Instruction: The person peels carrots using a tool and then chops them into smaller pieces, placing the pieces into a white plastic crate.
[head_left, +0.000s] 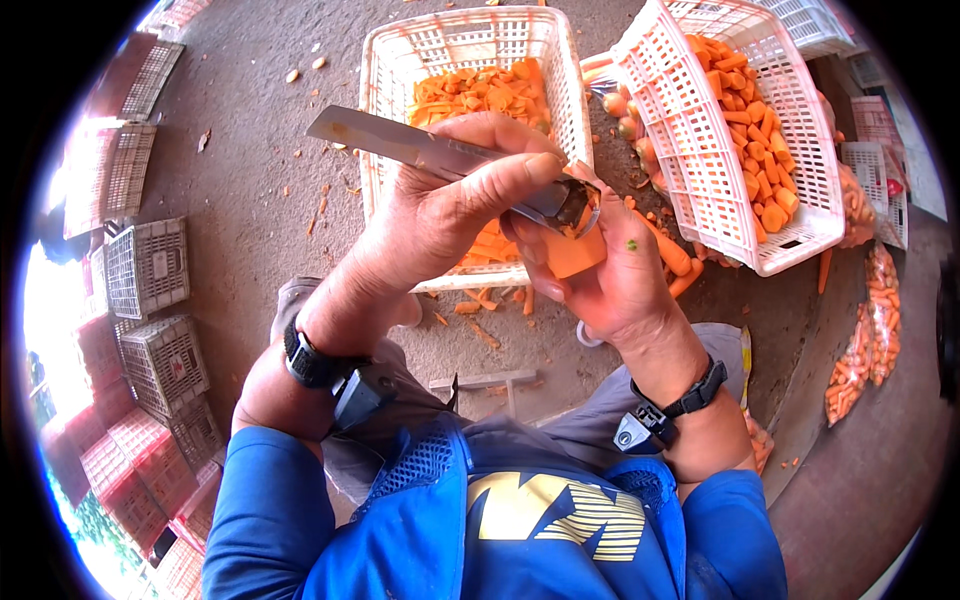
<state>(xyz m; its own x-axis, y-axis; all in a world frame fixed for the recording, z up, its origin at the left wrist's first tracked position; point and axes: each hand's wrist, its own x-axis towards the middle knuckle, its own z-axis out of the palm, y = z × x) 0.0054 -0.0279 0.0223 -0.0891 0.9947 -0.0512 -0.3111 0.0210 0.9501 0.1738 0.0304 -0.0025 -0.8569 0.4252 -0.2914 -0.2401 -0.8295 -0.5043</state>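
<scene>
My left hand [450,205] is closed around a long, wide metal knife [375,137], its blade sticking out past the fingers to the upper left. The thumb presses along the metal on the other side. In my right hand [630,275], a thick orange carrot piece [574,252] is held between curled fingers and palm. The two hands meet over the near part of a white plastic crate [370,95], and the knife's right end touches or nearly touches the carrot. A dark, curved part there is half hidden by fingers. Cut carrot pieces [480,95] lie in this crate.
To the right, a tilted white crate [690,160] holds many carrot chunks [750,130]. Whole carrots [672,255] lie beside it on the floor. Clear bags of carrots [868,335] stand farther right. Stacked crates [150,270] line the left side. Scraps [485,335] dot the floor.
</scene>
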